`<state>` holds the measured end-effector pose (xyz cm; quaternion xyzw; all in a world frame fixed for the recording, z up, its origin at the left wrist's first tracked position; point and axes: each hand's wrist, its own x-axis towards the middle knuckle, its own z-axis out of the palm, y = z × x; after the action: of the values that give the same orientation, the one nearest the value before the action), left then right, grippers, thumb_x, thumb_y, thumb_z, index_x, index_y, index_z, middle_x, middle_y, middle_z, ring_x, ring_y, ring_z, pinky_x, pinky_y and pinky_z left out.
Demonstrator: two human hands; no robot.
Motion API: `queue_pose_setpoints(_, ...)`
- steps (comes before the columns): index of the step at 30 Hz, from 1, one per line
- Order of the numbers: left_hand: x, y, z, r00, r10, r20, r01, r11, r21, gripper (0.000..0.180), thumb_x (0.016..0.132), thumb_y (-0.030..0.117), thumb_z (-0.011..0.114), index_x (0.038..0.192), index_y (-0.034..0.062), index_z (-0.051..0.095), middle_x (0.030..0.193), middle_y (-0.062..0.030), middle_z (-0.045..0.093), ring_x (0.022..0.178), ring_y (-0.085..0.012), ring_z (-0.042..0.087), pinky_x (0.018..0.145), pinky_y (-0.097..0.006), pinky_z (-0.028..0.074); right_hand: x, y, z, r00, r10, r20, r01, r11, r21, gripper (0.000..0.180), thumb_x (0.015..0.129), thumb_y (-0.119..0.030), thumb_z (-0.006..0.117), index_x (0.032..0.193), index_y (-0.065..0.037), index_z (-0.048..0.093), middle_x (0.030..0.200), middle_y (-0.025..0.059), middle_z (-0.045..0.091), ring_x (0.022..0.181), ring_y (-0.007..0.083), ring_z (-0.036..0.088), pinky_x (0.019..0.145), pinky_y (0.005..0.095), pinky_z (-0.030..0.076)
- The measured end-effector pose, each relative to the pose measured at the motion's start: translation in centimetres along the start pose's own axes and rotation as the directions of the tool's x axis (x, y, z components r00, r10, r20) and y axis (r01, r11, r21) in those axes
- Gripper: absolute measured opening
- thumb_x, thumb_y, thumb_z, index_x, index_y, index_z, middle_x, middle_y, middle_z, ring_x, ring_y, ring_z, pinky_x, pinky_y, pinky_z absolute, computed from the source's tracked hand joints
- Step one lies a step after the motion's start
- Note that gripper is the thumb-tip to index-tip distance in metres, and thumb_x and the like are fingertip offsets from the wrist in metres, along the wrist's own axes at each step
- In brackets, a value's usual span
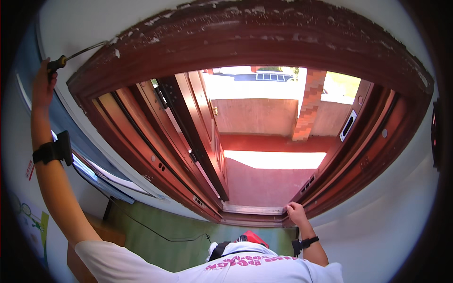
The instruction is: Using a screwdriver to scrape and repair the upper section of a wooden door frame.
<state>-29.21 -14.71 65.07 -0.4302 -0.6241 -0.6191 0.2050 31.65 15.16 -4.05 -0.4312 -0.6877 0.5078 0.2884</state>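
Raised at the far left, my left hand (43,85) is wrapped round the handle of a screwdriver (57,63) with a black and yellow grip. Its thin metal shaft reaches right, and the tip meets the upper left edge of a dark red door frame (245,42), where the paint is chipped and pale patches show. My right hand (296,213) is lower down on the right, fingers curled at the inner edge of the same frame. What lies inside those fingers is hidden, but they appear to hold the frame's edge.
The door (200,113) stands open on the left, its hinges showing. A metal-topped threshold (255,209) crosses the opening; a brick pillar (309,104) and low wall are outside. A blue curtain (28,56) hangs at left. A black cable (141,222) runs from my left wrist strap.
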Motion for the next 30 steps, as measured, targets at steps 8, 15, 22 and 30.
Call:
queue_pose_setpoints(8, -6.9, 11.5, 10.8, 0.994, 0.068, -0.088, -0.050, 0.980, 0.192, 0.045, 0.090, 0.051, 0.064, 0.073, 0.0095, 0.057, 0.057, 0.0004, 0.049, 0.043, -0.0062, 0.042, 0.041, -0.022, 0.029, -1.0, 2.4, -1.2, 0.976, 0.218, 0.027, -0.219, 0.959, 0.180, 0.018, 0.098, -0.009, 0.054, 0.088, 0.000, 0.067, 0.060, -0.0018, 0.052, 0.048, 0.0064, 0.045, 0.044, 0.0232, 0.034)
queue_pose_setpoints(15, -5.0, 11.9, 8.1, 0.985, 0.111, -0.130, -0.058, 0.933, 0.356, 0.045, 0.090, 0.050, 0.066, 0.070, 0.0107, 0.053, 0.054, 0.0021, 0.047, 0.044, -0.0041, 0.040, 0.044, -0.022, 0.031, 0.7, 1.4, -0.1, 0.999, 0.031, 0.035, -0.031, 0.999, -0.022, 0.018, 0.097, -0.008, 0.055, 0.090, 0.002, 0.068, 0.062, -0.0020, 0.054, 0.053, 0.0067, 0.047, 0.047, 0.0248, 0.037)
queue_pose_setpoints(22, -7.0, 13.5, 11.0, 0.972, 0.204, -0.119, -0.168, 0.952, 0.256, 0.043, 0.091, 0.045, 0.065, 0.070, 0.0110, 0.051, 0.055, 0.0023, 0.045, 0.049, -0.0037, 0.041, 0.046, -0.021, 0.032, 0.4, 5.7, -2.0, 0.995, 0.100, -0.010, -0.100, 0.993, 0.065, 0.017, 0.097, -0.008, 0.057, 0.086, 0.001, 0.068, 0.062, -0.0017, 0.052, 0.052, 0.0074, 0.047, 0.045, 0.0238, 0.036)
queue_pose_setpoints(30, -5.4, 13.5, 10.1, 0.974, 0.218, -0.064, -0.192, 0.940, 0.282, 0.039, 0.092, 0.040, 0.064, 0.071, 0.0097, 0.051, 0.059, 0.0021, 0.045, 0.052, -0.0049, 0.040, 0.049, -0.022, 0.033, 0.4, 3.2, -2.1, 0.989, 0.144, -0.030, -0.142, 0.988, 0.065, 0.018, 0.093, -0.010, 0.058, 0.089, 0.001, 0.071, 0.064, 0.0006, 0.059, 0.057, 0.0088, 0.053, 0.051, 0.0280, 0.042)
